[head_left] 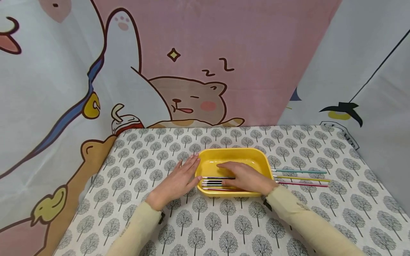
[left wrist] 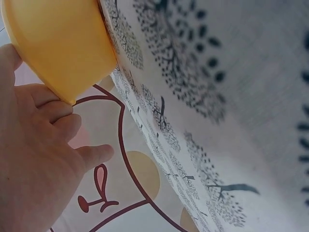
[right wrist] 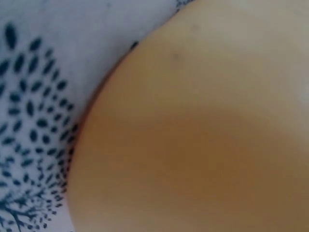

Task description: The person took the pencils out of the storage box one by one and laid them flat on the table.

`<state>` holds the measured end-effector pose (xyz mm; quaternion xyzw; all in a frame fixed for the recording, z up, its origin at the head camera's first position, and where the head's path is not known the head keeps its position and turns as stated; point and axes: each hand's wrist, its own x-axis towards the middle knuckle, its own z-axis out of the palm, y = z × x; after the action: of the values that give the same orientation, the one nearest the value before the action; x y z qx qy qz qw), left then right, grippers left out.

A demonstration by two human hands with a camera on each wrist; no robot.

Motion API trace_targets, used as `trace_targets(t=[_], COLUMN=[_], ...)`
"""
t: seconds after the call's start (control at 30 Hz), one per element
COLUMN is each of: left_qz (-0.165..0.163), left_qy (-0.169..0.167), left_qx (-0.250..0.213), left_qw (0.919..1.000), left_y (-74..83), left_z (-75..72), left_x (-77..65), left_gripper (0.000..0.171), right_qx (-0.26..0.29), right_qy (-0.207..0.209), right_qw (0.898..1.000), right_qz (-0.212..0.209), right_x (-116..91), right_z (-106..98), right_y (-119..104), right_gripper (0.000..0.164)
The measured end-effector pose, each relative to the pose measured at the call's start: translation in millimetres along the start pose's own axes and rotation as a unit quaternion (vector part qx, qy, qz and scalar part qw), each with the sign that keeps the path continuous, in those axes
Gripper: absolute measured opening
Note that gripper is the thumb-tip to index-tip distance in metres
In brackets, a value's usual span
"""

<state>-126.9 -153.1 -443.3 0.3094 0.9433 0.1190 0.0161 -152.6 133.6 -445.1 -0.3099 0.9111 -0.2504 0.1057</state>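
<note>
A yellow rectangular container [head_left: 237,153] with rounded corners sits on the tablecloth in the head view. Several pencils [head_left: 213,189], mostly dark, lie side by side along its near side. My left hand [head_left: 177,183] rests at the container's left end, fingertips on the rim; the left wrist view shows these fingers against the yellow wall [left wrist: 63,48]. Inside the container, my right hand [head_left: 245,176] is over the pencils, thumb and fingers apart, and it covers their right part. The right wrist view is filled by the container's blurred yellow surface [right wrist: 193,121].
Right of the container lie a teal pencil [head_left: 301,171], a yellow pencil [head_left: 304,178] and a magenta pencil [head_left: 304,184], roughly parallel, their left ends close to its wall. A tree-patterned cloth [head_left: 211,222] covers the table. Printed cartoon curtains [head_left: 256,64] stand behind and at both sides.
</note>
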Motion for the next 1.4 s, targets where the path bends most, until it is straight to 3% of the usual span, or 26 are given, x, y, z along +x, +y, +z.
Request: trace_targets(t=[0.57, 1.4], left_qz=[-0.005, -0.006], left_qy=[-0.001, 0.000], left_qx=[-0.005, -0.010], left_qw=[1.0000, 0.9999], left_y=[1.2, 1.4], left_z=[-0.2, 0.8], left_x=[0.2, -0.2], left_gripper=[0.069, 0.069], right_qx=[-0.012, 0.007], right_qy=[-0.016, -0.036], right_qw=[0.999, 0.999], right_qz=[-0.025, -0.007], right_x=[2.2, 2.0], right_z=[4.2, 2.8], right_y=[4.8, 4.4], right_gripper=[0.040, 0.014])
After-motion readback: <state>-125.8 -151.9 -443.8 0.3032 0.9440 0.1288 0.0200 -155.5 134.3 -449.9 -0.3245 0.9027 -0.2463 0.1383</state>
